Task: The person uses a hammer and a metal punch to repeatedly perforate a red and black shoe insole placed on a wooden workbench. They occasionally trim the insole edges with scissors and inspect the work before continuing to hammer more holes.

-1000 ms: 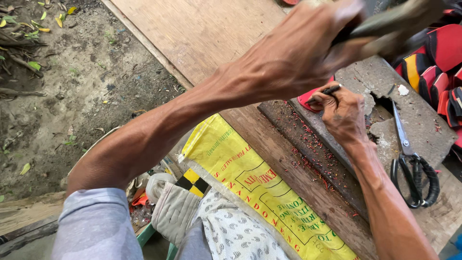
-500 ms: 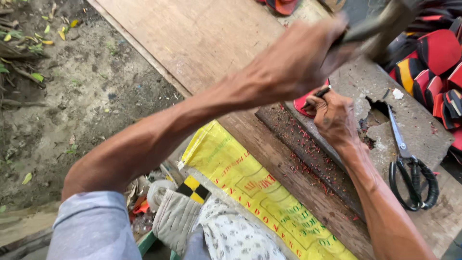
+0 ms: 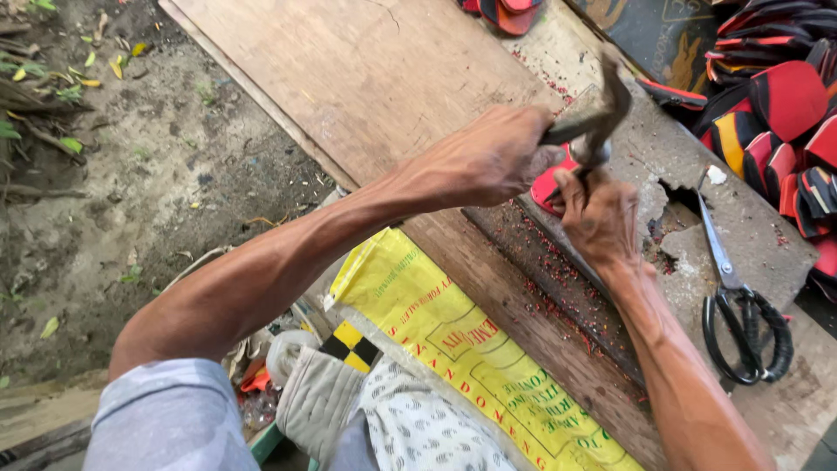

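Hammer (image 3: 602, 113) lowered; left hand (image 3: 488, 161) grips it.

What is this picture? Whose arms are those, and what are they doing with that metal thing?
The picture comes from a camera worn on a person's head, so you look down at that person's own two arms. The left hand has a closed grip on a hammer, whose metal head is right above the other hand. The right hand pinches something small and dark, too small to make out, on a red piece that lies on a rough grey slab. The slab sits on a wooden board. Black-handled scissors lie on the slab to the right. A heap of red, black and yellow pieces is piled at the top right. A yellow sack lies near the person's lap, and bare dirt ground is at the left.
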